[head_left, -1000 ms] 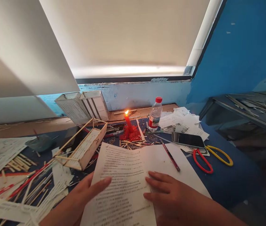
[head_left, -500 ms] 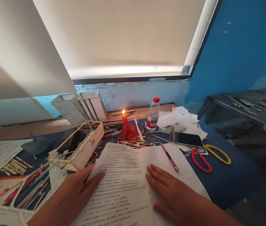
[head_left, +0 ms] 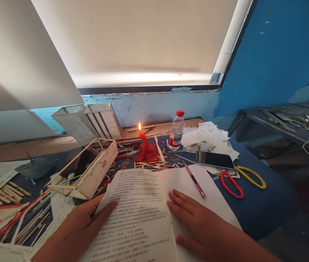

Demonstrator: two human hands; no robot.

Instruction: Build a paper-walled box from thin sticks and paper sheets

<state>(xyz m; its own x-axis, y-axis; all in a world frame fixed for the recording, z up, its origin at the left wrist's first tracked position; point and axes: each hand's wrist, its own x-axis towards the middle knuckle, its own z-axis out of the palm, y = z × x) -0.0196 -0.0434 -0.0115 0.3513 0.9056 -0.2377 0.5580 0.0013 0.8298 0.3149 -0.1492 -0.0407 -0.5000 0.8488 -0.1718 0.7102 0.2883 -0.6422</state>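
Note:
An open booklet (head_left: 140, 218) lies before me, printed text on its left page and a blank right page. My left hand (head_left: 85, 218) grips the left edge, thumb on the print and the other fingers partly hidden beneath the paper. Flat on the blank page near the fold rests my right hand (head_left: 190, 214), fingers stretched out, holding nothing. A dark red pen-like tool (head_left: 194, 180) lies on that page beyond my right fingers. Behind the booklet a lit red candle (head_left: 143, 140) stands in a mound of melted red wax (head_left: 147, 153).
Left of the booklet are a stick-and-panel frame (head_left: 97, 171), two paper-covered boxes (head_left: 105, 122) and thin wooden sticks (head_left: 9, 193). To the right are a water bottle (head_left: 176, 131), loose papers (head_left: 206, 136), a phone (head_left: 214, 160) and scissors with red and yellow handles (head_left: 250, 177).
The view has shifted slightly, so most desk items appear a little further left. The candle flame now stands straighter. Both hands keep their places on the booklet.

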